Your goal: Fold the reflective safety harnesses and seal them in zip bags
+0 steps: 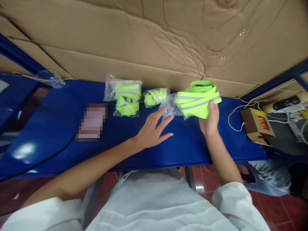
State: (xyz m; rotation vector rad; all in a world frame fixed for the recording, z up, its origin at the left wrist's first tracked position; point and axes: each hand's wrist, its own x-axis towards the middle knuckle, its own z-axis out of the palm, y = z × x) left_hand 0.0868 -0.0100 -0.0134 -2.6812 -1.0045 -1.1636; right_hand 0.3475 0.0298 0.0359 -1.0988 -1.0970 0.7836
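My right hand (211,119) grips a folded neon-green strap with a grey reflective stripe (198,98), held above the blue table (183,144). A clear plastic bag (169,107) lies at the strap's left end. My left hand (152,130) hovers open over the table, its fingertips reaching toward that bag. To the left sit a loose rolled green strap (155,96) and a bagged green strap (126,98).
A blurred flat pinkish item (91,122) lies left of centre. A brown cardboard box (257,124) with white cables (234,120) stands at the right end. Cardboard sheets (154,38) form the back wall. A black cable (48,157) crosses the table's left part.
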